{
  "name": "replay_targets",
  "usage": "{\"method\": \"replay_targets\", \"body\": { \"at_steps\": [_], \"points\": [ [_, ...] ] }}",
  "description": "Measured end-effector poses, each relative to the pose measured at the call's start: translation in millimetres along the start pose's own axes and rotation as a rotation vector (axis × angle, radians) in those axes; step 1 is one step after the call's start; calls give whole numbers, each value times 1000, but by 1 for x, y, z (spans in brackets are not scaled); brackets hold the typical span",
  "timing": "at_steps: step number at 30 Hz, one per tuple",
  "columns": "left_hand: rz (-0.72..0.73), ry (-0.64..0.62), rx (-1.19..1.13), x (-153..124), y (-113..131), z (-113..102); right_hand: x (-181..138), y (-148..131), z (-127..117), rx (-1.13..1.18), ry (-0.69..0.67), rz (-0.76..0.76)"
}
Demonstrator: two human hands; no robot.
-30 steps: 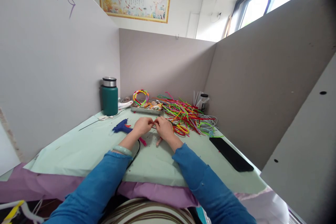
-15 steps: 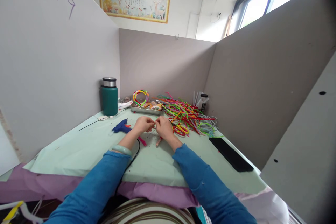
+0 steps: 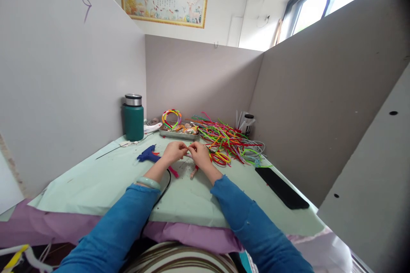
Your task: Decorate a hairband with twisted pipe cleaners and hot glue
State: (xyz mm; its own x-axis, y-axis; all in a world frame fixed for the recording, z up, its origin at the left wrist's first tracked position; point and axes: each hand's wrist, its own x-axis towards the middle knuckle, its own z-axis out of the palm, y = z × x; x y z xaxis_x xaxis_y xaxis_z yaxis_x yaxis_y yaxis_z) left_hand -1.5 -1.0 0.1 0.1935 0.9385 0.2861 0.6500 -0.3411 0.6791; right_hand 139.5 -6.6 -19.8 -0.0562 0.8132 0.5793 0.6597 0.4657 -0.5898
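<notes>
My left hand (image 3: 175, 152) and my right hand (image 3: 199, 155) meet fingertip to fingertip above the middle of the table. Both are closed in a pinch. Whatever lies between the fingers is too small and too covered to name. Left of my left hand lies a blue hot glue gun (image 3: 148, 154), its black cord running toward the front edge. A bright pink piece (image 3: 173, 172) rests just below my left wrist. Under my right hand, a short pinkish stick-like piece (image 3: 193, 172) with some red on it lies on the table.
Behind my hands stands a metal tray (image 3: 179, 135) of small pieces, with a multicoloured ring (image 3: 172, 119). To the right is a heap of colourful pipe cleaners (image 3: 224, 136). A green bottle (image 3: 133, 119) stands back left; a black flat object (image 3: 282, 188) lies right. Grey partitions (image 3: 205, 72) enclose the table.
Both hands have shifted very slightly to the left, still pinched together. Everything else lies as before.
</notes>
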Motion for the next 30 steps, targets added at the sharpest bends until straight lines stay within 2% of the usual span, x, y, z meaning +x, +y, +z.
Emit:
{"method": "replay_targets", "body": {
  "at_steps": [5,14,23,30],
  "points": [
    [112,98,403,-2,-1,2,-7,-6,-6,-327,-62,-142],
    [111,73,568,-6,1,2,-7,-7,-6,-607,-173,-185],
    [138,77,574,-7,-1,3,-7,-9,-6,-598,-196,-167],
    [137,109,415,-3,-1,2,-8,-10,-8,-447,-133,-73]
  ]
}}
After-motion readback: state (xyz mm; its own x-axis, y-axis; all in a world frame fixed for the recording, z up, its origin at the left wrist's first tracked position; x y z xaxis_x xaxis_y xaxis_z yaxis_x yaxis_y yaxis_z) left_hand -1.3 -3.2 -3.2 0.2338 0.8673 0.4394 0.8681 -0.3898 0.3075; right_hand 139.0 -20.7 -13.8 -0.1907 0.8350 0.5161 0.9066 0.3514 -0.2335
